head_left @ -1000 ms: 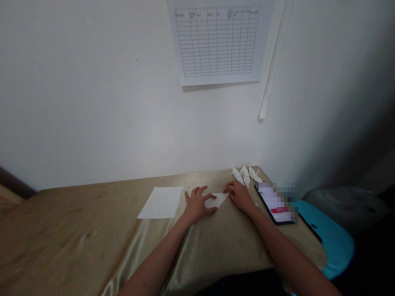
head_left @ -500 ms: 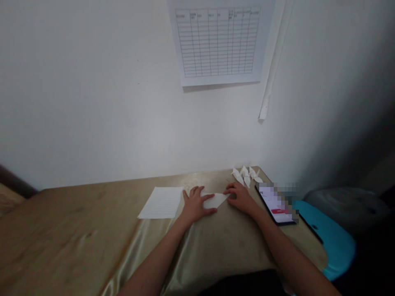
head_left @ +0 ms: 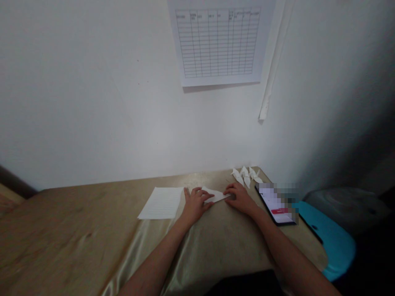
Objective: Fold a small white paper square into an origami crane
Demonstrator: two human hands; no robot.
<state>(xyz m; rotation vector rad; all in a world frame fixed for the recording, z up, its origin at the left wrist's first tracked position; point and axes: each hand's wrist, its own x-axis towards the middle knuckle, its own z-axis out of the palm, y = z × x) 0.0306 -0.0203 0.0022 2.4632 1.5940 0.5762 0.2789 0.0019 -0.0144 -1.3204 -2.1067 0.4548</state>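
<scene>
A small piece of folded white paper [head_left: 217, 196] lies on the cloth-covered table between my hands. My left hand [head_left: 196, 203] holds its left part, thumb at the near edge and index finger on top, while the other fingers spread toward the wall. At the paper's right tip, the fingers and thumb of my right hand [head_left: 240, 198] pinch the corner. Left of my left hand lies a stack of lined white paper [head_left: 162, 203]. Several folded white paper figures [head_left: 246, 176] sit behind my right hand.
A phone or tablet [head_left: 274, 205] with a lit, partly blurred screen lies at the right of the table [head_left: 92, 230]. Beside the table's right edge is a turquoise stool or chair [head_left: 336, 238]. A printed chart [head_left: 219, 45] hangs on the wall behind.
The near edge of the paper has moved away from me, so the piece looks narrower. My left thumb has drawn closer to the index finger. My right hand has barely moved.
</scene>
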